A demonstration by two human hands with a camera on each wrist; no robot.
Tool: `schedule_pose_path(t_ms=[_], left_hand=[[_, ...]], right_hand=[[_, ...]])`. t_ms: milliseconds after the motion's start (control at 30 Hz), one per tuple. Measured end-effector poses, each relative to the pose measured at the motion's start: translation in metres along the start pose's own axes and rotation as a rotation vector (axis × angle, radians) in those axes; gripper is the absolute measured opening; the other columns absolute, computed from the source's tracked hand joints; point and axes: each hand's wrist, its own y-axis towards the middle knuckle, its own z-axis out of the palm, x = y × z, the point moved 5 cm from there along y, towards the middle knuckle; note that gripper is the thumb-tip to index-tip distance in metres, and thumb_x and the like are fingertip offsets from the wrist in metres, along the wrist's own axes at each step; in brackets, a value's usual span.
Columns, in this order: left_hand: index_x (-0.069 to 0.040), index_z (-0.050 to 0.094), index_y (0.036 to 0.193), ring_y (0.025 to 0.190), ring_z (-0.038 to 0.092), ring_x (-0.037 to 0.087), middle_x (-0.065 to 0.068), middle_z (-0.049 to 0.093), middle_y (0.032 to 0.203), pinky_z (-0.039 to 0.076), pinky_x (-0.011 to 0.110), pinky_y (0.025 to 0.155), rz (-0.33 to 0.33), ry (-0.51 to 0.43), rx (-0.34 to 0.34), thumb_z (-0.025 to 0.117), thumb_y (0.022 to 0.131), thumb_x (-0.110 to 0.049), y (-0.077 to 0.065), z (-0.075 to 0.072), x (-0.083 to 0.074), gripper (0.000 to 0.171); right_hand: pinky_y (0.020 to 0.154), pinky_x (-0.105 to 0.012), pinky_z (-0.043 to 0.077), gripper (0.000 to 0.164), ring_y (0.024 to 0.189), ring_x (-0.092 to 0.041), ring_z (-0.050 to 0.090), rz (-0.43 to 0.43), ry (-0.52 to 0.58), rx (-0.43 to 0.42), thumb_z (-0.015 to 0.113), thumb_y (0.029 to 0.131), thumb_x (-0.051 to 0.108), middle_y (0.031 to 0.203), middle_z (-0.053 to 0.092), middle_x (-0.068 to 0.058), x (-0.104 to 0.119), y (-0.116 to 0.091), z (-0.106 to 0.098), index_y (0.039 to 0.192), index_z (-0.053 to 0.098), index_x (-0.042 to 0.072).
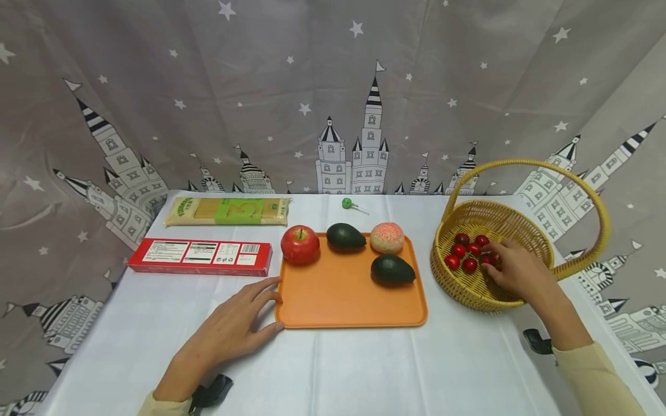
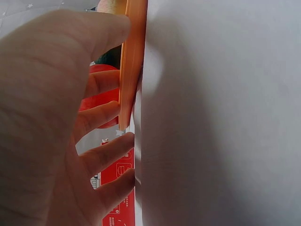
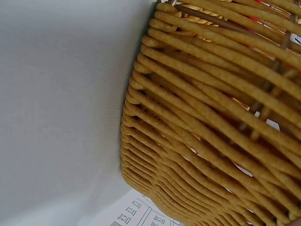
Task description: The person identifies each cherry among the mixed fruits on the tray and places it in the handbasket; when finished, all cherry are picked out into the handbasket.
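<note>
My left hand (image 1: pixel 235 323) lies at the left side of an orange tray (image 1: pixel 333 300), fingers spread, fingertips and thumb at its rim. In the left wrist view the thumb and two fingers reach the tray's edge (image 2: pixel 133 56). On the tray are a red apple (image 1: pixel 300 245), two dark green avocados (image 1: pixel 346 237) and a pinkish peach (image 1: pixel 387 237). My right hand (image 1: pixel 520 273) reaches into a yellow wicker basket (image 1: pixel 452 289), fingertips among several red cherries (image 1: pixel 470 265). I cannot tell whether it pinches one. The basket's woven wall (image 3: pixel 207 117) hides this hand in the right wrist view.
A red box (image 1: pixel 200 257) lies left of the tray, with a pack of noodles (image 1: pixel 229 211) behind it. A green lollipop (image 1: pixel 347 203) lies behind the tray. The basket's tall handle (image 1: pixel 525 163) arches over its far side. A grey castle-print curtain (image 1: pixel 291 86) hangs behind the white-covered table.
</note>
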Motion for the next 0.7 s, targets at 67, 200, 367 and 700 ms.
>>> schedule_pose_path(t_ms=[67,200,367,700], left_hand=[[-0.027,0.067,0.125,0.147,0.052,0.032,0.005,0.051,0.164,0.051,0.062,0.113,-0.001,-0.003,0.002,0.084,0.09,-0.051,0.0,0.001,0.0,0.046],[-0.026,0.068,0.126,0.147,0.052,0.032,0.005,0.051,0.163,0.05,0.063,0.113,0.001,-0.003,-0.003,0.084,0.089,-0.051,-0.001,0.0,0.0,0.047],[-0.026,0.068,0.127,0.148,0.052,0.032,0.005,0.051,0.164,0.05,0.062,0.114,-0.003,-0.001,0.004,0.084,0.09,-0.052,-0.002,0.001,0.0,0.048],[-0.018,0.071,0.137,0.141,0.059,0.035,0.008,0.059,0.157,0.052,0.062,0.111,0.03,0.152,-0.088,0.079,0.09,-0.062,-0.004,-0.023,-0.02,0.065]], right_hand=[[0.072,-0.056,0.059,0.042,0.083,-0.034,0.063,0.003,-0.011,0.011,0.083,0.093,0.017,0.105,0.067,-0.025,0.0,0.0,0.0,0.126,0.069,-0.004],[0.073,-0.057,0.06,0.043,0.083,-0.035,0.064,0.009,-0.025,0.028,0.084,0.092,0.018,0.107,0.068,-0.025,0.0,0.001,0.001,0.127,0.07,-0.003],[0.076,-0.06,0.061,0.046,0.087,-0.037,0.066,0.016,-0.037,0.036,0.086,0.092,0.022,0.109,0.069,-0.026,0.001,0.001,0.002,0.128,0.07,-0.002],[0.077,-0.067,0.059,0.048,0.096,-0.051,0.066,-0.018,-0.071,-0.28,0.081,0.096,0.025,0.117,0.065,-0.032,0.03,-0.01,-0.019,0.131,0.065,-0.004]])
